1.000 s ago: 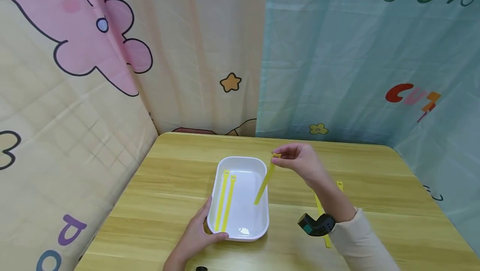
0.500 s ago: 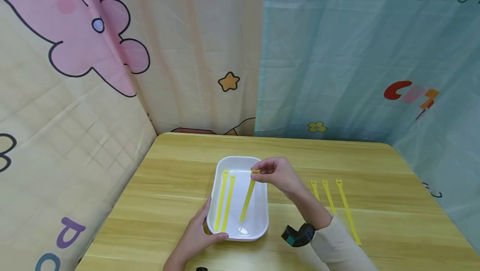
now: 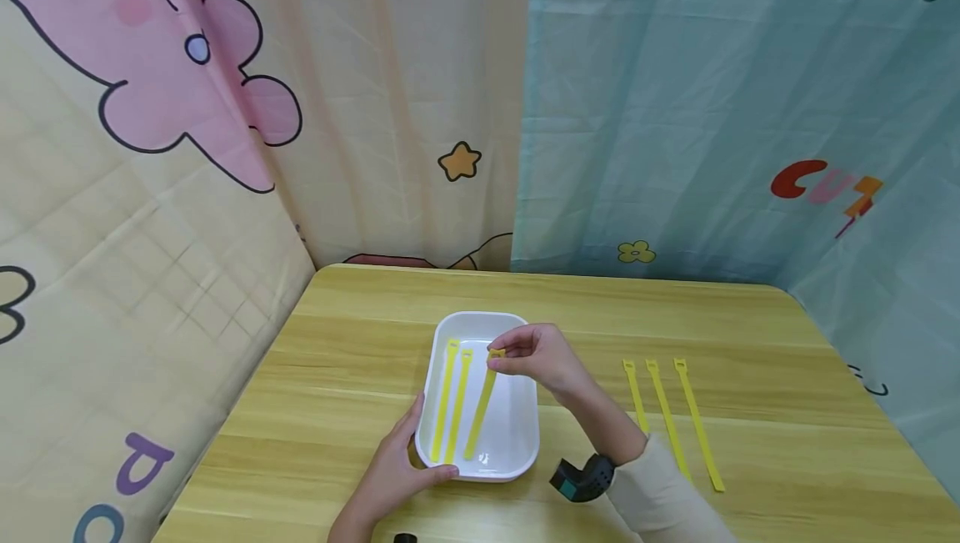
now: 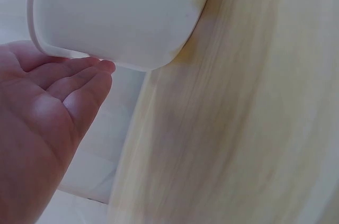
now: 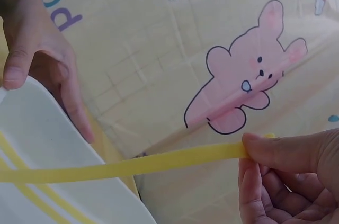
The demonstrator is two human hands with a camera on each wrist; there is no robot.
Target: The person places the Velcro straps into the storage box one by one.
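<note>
In the head view, my right hand [image 3: 546, 362] pinches the slotted head of a yellow strap-type cable tie [image 3: 480, 416] between thumb and fingers. The tie slants down over the white tray [image 3: 513, 434]. Beside it, to the left, two matching ties [image 3: 443, 405] lie lengthwise in the tray. My left hand [image 3: 392, 470] holds the tray's near left corner, thumb at the near rim and fingers along the outer left side. The right wrist view shows the held tie [image 5: 175, 161] stretching from the fingertips across the tray's edge.
Three more yellow ties [image 3: 699, 426] lie in a row on the wooden table [image 3: 600, 510], right of the tray; the right forearm partly covers one. Printed curtains [image 3: 405, 109] hang behind the table. A small black object [image 3: 405, 538] shows at the bottom edge.
My right hand has carried the tie leftward and down from the tray's right rim to beside the two ties inside. The left hand stays at the tray corner.
</note>
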